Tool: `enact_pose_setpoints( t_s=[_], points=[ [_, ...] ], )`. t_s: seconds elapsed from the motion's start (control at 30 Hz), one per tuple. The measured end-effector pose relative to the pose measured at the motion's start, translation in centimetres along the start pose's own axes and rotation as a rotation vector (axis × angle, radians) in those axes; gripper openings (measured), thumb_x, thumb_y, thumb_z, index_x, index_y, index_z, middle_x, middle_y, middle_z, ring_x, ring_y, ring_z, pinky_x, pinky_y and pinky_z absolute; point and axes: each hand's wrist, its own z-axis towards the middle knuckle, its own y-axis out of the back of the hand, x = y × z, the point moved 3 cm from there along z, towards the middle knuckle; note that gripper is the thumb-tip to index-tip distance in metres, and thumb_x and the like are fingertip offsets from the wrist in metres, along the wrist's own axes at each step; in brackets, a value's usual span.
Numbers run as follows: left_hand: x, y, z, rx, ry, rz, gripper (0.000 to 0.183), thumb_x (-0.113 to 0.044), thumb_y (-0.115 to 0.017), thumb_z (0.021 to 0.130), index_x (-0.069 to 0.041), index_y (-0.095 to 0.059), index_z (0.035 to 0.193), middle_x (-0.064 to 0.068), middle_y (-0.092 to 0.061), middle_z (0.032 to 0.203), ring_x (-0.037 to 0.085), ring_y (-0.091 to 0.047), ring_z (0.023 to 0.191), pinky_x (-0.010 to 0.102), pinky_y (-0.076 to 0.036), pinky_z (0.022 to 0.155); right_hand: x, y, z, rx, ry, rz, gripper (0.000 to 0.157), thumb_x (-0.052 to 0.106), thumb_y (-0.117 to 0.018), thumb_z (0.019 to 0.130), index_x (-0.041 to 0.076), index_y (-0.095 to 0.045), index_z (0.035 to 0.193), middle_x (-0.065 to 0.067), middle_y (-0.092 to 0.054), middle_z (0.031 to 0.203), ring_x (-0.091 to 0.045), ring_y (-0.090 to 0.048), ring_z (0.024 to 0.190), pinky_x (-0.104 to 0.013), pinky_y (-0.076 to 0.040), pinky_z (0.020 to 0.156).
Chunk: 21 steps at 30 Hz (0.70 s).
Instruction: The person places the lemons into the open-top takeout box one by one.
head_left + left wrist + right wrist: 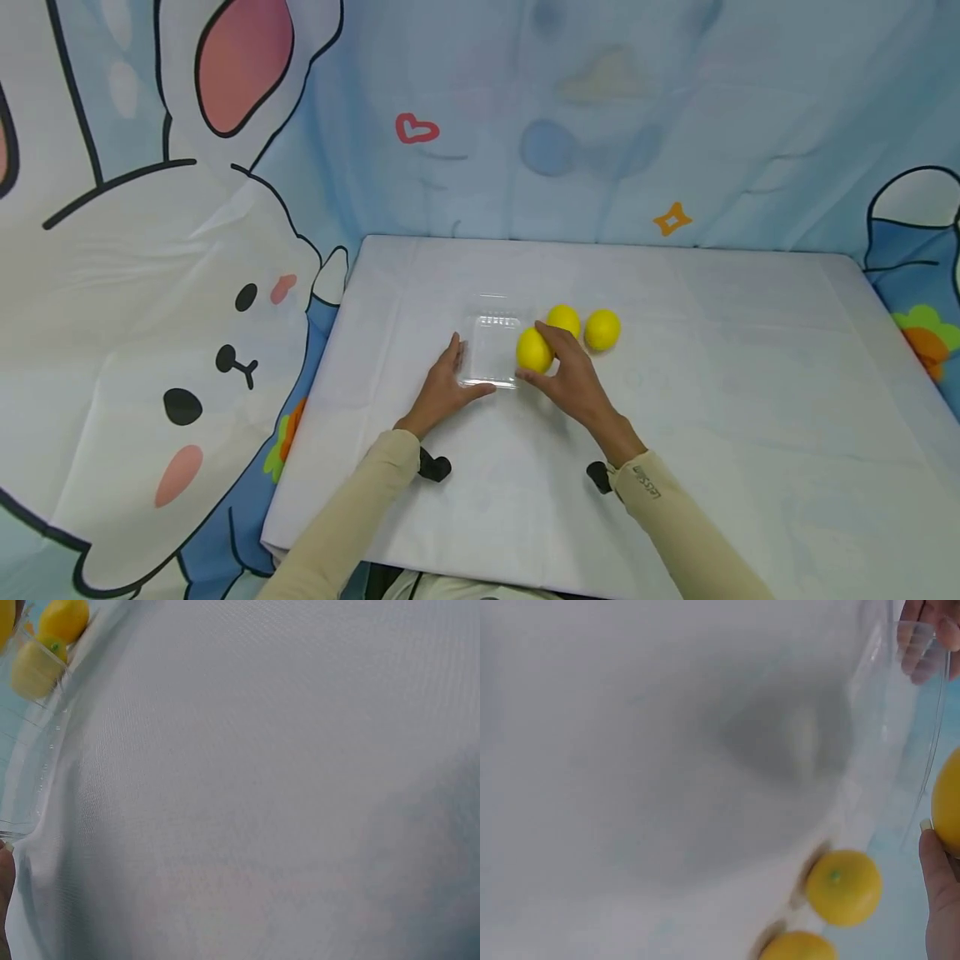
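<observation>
Head view: pinching lemon (533, 350) in right hand (572, 379) at right edge of box (489, 348); touching opposite side with left hand (441, 390), fingers outstretched.

We think this is a small staged corner, like a simple studio: a blue cloth backdrop (465, 192) printed with a cartoon rabbit (127, 333) hangs around a white-covered desk (750, 375). Which building, we cannot tell.
</observation>
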Motion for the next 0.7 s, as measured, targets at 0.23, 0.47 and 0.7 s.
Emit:
enact_pose_setpoints(
  t_s=[0.23,0.47,0.7],
  points=[
    [0.3,-0.3,-0.1,0.001,0.029,-0.002,0.116,-0.042,-0.082,0.076,-0.006,-0.007,0.156,0.015,-0.025,0.159,0.027,-0.031,0.145,0.037,-0.033,0.116,1.9,-2.6,2.6,0.057,0.014,0.018,0.08,0.027,-0.08,0.081,0.004,-0.04,0.146,-0.015,-0.046,0.145,-0.03,-0.047,0.128,-0.048,-0.043,0.108],
    [0.2,-0.5,-0.2,-0.01,0.02,0.001,0.113,-0.039,-0.081,0.078,-0.004,-0.007,0.156,0.016,-0.027,0.158,0.027,-0.032,0.144,0.038,-0.032,0.116,2.1,-4.8,3.6,0.138,-0.037,0.013,0.073,0.022,-0.077,0.085,0.003,-0.041,0.145,-0.016,-0.046,0.145,-0.032,-0.047,0.129,-0.049,-0.038,0.112],
    [0.1,-0.5,-0.2,-0.02,0.001,0.015,0.111,-0.037,-0.081,0.079,-0.002,-0.008,0.156,0.017,-0.03,0.157,0.026,-0.033,0.144,0.037,-0.031,0.117,2.1,-6.0,3.7,0.176,-0.097,-0.014,0.071,0.021,-0.077,0.082,0.001,-0.044,0.142,-0.018,-0.05,0.14,-0.033,-0.052,0.12,-0.049,-0.044,0.105]
  ],
)
